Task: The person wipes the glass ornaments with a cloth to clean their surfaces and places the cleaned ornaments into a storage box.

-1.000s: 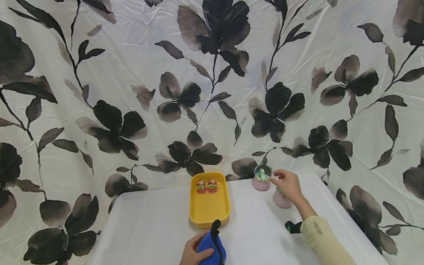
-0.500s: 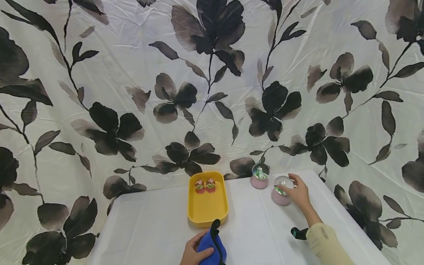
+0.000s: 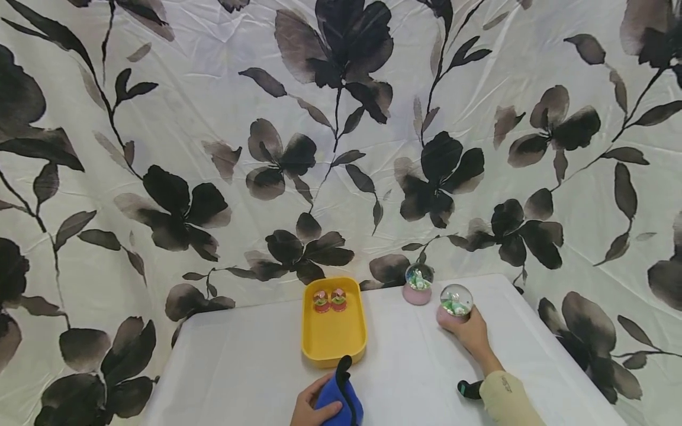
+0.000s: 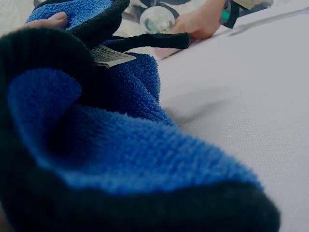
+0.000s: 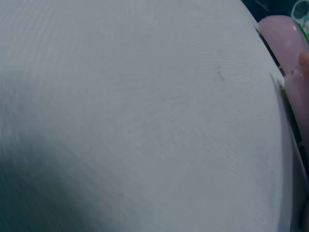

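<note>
My left hand [image 3: 314,403] grips a blue towel cloth [image 3: 343,404] with black edging near the front of the table. In the left wrist view the cloth [image 4: 140,150] hangs in folds with a white label [image 4: 110,56]. My right hand [image 3: 474,332] holds a snow globe [image 3: 456,300] by its pink base, the clear dome left uncovered above the fingers. A second pink-based snow globe [image 3: 418,284] stands just behind and to the left. In the right wrist view only the pink bases [image 5: 282,41] and a fingertip [image 5: 304,63] show at the right edge.
A yellow tray [image 3: 334,343] lies at the middle of the white table [image 3: 240,367], with two small red-based globes [image 3: 330,300] at its far end. A black strap [image 3: 470,390] sits at the right wrist. A floral cloth backdrop [image 3: 298,148] rises behind the table.
My right hand has moved from beside the rear globe to the nearer one, first touching its dome and now gripping its base. The left hand and cloth have stayed nearly still.
</note>
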The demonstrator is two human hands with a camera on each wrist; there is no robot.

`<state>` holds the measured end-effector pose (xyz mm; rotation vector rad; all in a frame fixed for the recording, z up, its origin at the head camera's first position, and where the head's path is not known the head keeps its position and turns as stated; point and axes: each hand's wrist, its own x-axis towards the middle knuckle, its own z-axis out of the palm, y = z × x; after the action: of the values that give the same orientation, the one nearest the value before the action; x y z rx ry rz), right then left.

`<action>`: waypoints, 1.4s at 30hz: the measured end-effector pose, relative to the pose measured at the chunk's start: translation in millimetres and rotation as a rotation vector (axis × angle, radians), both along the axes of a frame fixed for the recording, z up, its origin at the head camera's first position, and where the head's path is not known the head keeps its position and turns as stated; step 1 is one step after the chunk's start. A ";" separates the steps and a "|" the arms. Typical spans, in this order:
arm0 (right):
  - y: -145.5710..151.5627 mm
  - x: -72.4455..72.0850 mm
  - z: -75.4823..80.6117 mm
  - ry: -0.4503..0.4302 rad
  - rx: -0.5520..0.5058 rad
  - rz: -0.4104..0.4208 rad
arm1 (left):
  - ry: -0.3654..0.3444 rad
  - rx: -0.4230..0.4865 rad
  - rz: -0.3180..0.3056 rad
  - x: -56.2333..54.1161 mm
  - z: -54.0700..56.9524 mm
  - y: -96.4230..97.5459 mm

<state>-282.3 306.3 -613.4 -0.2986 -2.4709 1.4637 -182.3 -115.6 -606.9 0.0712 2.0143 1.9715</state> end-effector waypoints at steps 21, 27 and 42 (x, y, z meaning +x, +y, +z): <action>-14.2 7.9 10.4 0.089 -0.028 -0.186 | 0.102 0.071 -0.073 -9.7 9.9 3.0; -30.8 17.8 62.6 0.156 -0.098 -0.172 | 0.090 0.072 -0.045 -23.9 29.8 16.3; -89.1 66.3 141.7 0.384 -0.713 0.185 | 0.167 0.066 -0.021 -42.4 65.2 27.9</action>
<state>-216.0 217.2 -471.7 0.0904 -1.6493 2.2004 -224.7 -87.7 -541.7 0.2796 2.0393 2.0803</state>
